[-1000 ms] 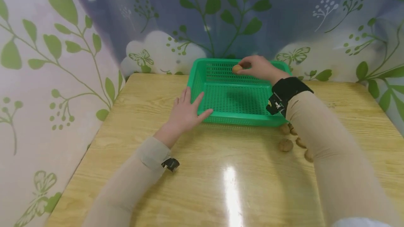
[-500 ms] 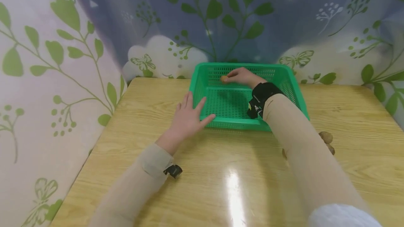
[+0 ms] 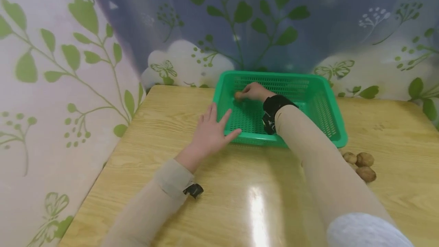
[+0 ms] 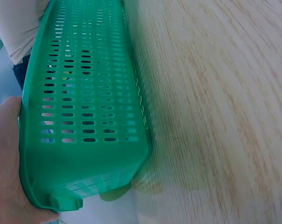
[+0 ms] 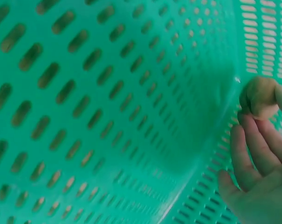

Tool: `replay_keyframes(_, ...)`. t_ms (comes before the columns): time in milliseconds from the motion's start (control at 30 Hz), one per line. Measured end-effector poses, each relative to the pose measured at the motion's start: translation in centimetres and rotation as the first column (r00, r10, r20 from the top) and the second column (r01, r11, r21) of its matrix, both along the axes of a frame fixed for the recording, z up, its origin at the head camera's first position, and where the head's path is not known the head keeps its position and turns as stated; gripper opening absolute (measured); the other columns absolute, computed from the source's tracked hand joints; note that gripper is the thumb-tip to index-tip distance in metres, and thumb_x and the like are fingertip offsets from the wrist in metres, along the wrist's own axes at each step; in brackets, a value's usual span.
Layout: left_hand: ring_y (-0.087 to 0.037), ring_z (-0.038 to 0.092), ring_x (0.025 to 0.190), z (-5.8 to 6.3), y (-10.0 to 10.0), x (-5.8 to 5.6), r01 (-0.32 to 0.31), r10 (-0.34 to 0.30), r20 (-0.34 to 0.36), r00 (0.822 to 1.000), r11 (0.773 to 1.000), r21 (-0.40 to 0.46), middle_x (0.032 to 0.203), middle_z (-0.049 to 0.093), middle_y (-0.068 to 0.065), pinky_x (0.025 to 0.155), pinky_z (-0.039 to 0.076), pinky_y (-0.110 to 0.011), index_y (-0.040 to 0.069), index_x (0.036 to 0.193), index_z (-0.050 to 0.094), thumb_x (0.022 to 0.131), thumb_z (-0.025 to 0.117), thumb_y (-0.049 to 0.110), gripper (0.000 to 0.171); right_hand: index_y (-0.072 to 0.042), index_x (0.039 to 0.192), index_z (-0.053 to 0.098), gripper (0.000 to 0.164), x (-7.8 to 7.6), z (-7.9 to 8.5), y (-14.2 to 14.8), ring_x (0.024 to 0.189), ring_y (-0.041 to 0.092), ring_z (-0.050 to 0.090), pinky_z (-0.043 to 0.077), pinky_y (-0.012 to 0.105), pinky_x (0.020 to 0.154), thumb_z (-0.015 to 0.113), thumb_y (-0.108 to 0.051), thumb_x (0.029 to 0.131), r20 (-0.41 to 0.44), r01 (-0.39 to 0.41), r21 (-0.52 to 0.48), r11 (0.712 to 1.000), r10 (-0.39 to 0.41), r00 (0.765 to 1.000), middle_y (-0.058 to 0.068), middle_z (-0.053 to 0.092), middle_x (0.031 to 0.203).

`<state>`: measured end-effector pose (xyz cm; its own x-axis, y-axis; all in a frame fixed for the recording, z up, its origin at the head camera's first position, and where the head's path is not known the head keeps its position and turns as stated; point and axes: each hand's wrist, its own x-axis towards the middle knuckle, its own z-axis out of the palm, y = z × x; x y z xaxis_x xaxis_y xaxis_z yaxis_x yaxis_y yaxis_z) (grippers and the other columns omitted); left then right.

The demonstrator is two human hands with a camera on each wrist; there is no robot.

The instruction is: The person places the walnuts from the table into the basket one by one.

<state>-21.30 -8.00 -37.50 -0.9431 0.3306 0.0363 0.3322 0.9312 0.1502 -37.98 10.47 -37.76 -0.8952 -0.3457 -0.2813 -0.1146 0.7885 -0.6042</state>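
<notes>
A green plastic basket point(image 3: 264, 138) with slotted walls stands at the back of the wooden table. My right hand point(image 3: 256, 91) reaches inside it and pinches a walnut point(image 3: 238, 95) near the back left corner. In the right wrist view, the tan walnut point(image 5: 262, 98) sits between thumb and fingertips, low beside the basket wall. My left hand point(image 3: 210, 133) rests on the near left corner of the rim with fingers straight and spread. The left wrist view shows that hand point(image 4: 5, 158) along the rim, outside the slotted wall.
Several walnuts point(image 3: 365, 159) lie on the table point(image 3: 219, 201) to the right, in front of the basket's near right corner and partly hidden by the right forearm. A patterned curtain point(image 3: 192, 22) rises directly behind the table, and more patterned cloth stands at the left.
My right hand has moved left and down into the basket, carrying the walnut to the back left corner. The left hand keeps its place on the rim. The view has shifted slightly.
</notes>
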Motion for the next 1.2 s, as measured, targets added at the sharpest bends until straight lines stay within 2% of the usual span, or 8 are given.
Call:
replay_keyframes(133, -0.035, 0.000, 0.140, -0.1, 0.1, 0.0, -0.001, 0.001, 0.004, 1.000, 1.000, 0.009, 0.152, 0.003, -0.025, 0.107, 0.017, -0.055, 0.021, 0.150, 0.022, 0.089, 0.026, 0.070, 0.079, 0.003, 0.128, 0.054, 0.051, -0.4, -0.7, -0.6, 0.121, 0.036, 0.044, 0.038, 0.046, 0.097, 0.057, -0.034, 0.093, -0.049, 0.044, -0.002, 0.999, -0.044, 0.998, 0.021, 0.049, 0.132)
replay_keyframes(233, -0.035, 0.000, 0.140, -0.2, 0.0, 0.0, -0.001, 0.001, 0.003, 1.000, 1.000, 0.020, 0.152, 0.002, -0.025, 0.108, 0.016, -0.055, 0.021, 0.150, 0.021, 0.089, 0.026, 0.070, 0.079, 0.001, 0.130, 0.052, 0.049, -0.3, 0.0, -0.4, 0.122, 0.035, 0.043, 0.038, 0.045, 0.097, 0.056, -0.031, 0.094, -0.055, 0.049, -0.020, 0.999, -0.050, 0.997, 0.020, 0.047, 0.134)
replay_keyframes(500, -0.035, -0.003, 0.140, -0.3, 0.1, -0.1, 0.002, -0.003, 0.017, 1.000, 0.999, 0.053, 0.152, 0.000, -0.024, 0.108, 0.013, -0.056, 0.022, 0.151, 0.018, 0.088, 0.024, 0.072, 0.080, -0.006, 0.140, 0.041, 0.053, 1.7, 5.0, 3.7, 0.128, 0.034, 0.036, 0.032, 0.047, 0.102, 0.051, -0.034, 0.096, 0.033, -0.015, -0.055, 0.998, 0.016, 0.999, 0.018, 0.039, 0.142)
replay_keyframes(667, -0.035, -0.002, 0.140, -0.3, 0.0, -0.3, -0.006, 0.005, 0.022, 1.000, 0.999, 0.054, 0.152, 0.001, -0.024, 0.107, 0.013, -0.057, 0.022, 0.151, 0.018, 0.088, 0.025, 0.072, 0.081, -0.008, 0.142, 0.040, 0.059, 4.6, 8.0, 8.4, 0.133, 0.036, 0.028, 0.026, 0.051, 0.104, 0.050, -0.042, 0.095, 0.007, -0.020, -0.053, 0.998, 0.020, 1.000, 0.017, 0.031, 0.147)
replay_keyframes(800, -0.034, -0.002, 0.140, -0.2, 0.2, -0.6, 0.005, -0.006, 0.020, 1.000, 0.999, 0.052, 0.153, 0.002, -0.024, 0.107, 0.011, -0.058, 0.022, 0.151, 0.017, 0.088, 0.026, 0.072, 0.081, -0.008, 0.143, 0.037, 0.066, 8.0, 9.2, 13.2, 0.132, 0.039, 0.027, 0.024, 0.056, 0.103, 0.049, -0.050, 0.093, -0.014, 0.012, -0.074, 0.997, -0.013, 1.000, 0.018, 0.031, 0.146)
replay_keyframes(1000, -0.034, -0.005, 0.140, -0.4, 0.2, -0.5, 0.028, -0.031, 0.046, 0.998, 0.997, 0.072, 0.153, -0.001, -0.024, 0.107, 0.007, -0.059, 0.022, 0.151, 0.015, 0.087, 0.026, 0.072, 0.082, -0.006, 0.145, 0.031, 0.075, 12.9, 8.3, 20.1, 0.134, 0.044, 0.019, 0.022, 0.061, 0.101, 0.048, -0.055, 0.090, -0.008, 0.123, -0.086, 0.989, -0.124, 0.992, 0.022, 0.022, 0.150)
replay_keyframes(1100, -0.034, -0.005, 0.140, -0.5, -0.2, -0.2, 0.024, -0.027, 0.040, 0.999, 0.997, 0.071, 0.153, -0.001, -0.023, 0.107, 0.006, -0.059, 0.023, 0.151, 0.015, 0.088, 0.027, 0.071, 0.081, -0.006, 0.146, 0.029, 0.078, 14.6, 6.8, 23.0, 0.133, 0.047, 0.017, 0.021, 0.063, 0.100, 0.048, -0.056, 0.090, 0.007, 0.181, -0.087, 0.980, -0.181, 0.983, 0.024, 0.019, 0.150)
replay_keyframes(1200, -0.033, -0.005, 0.140, -0.5, -0.4, 0.1, 0.026, -0.029, 0.038, 0.999, 0.998, 0.065, 0.153, -0.001, -0.023, 0.107, 0.005, -0.059, 0.023, 0.151, 0.016, 0.088, 0.027, 0.072, 0.080, -0.004, 0.146, 0.027, 0.078, 16.3, 4.8, 25.5, 0.131, 0.048, 0.020, 0.023, 0.062, 0.099, 0.047, -0.055, 0.091, 0.029, 0.205, -0.077, 0.976, -0.203, 0.979, 0.027, 0.025, 0.147)
